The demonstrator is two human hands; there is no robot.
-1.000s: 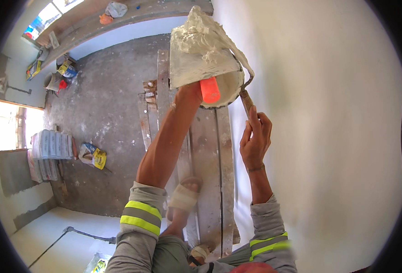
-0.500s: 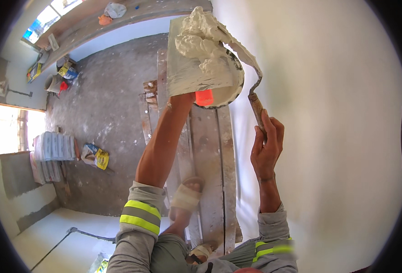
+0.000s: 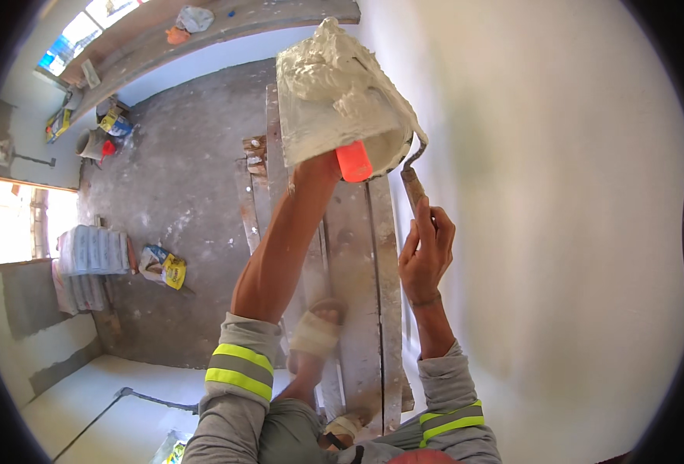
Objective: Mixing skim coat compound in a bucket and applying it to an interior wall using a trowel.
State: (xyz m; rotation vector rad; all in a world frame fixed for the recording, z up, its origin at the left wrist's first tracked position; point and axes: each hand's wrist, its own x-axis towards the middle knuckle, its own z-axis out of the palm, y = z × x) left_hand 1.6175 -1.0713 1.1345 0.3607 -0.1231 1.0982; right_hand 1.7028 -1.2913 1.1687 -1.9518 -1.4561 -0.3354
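Note:
My left hand (image 3: 319,167) is closed under a flat plaster hawk (image 3: 297,133), its fingers mostly hidden; the hawk's orange-red handle (image 3: 353,161) sticks out at the near edge. A thick heap of off-white putty (image 3: 330,73) covers the hawk's far part. My right hand (image 3: 429,251) grips the wooden handle of a trowel (image 3: 412,185). Its bent metal neck reaches up to the hawk's right edge, and the putty-coated blade lies against the heap. Partly hidden below the hawk is a round bucket (image 3: 398,147) with a smeared rim.
I stand on a plank platform (image 3: 353,286) beside a pale wall (image 3: 559,232) on the right. Lower down on the left lies a concrete floor (image 3: 179,155) with stacked sacks (image 3: 94,251) and an opened bag (image 3: 164,265). A ledge (image 3: 241,27) runs along the far side.
My right hand and the trowel have moved left, bringing the blade in along the hawk's right side. The hawk has tilted slightly, and the putty heap looks more gathered.

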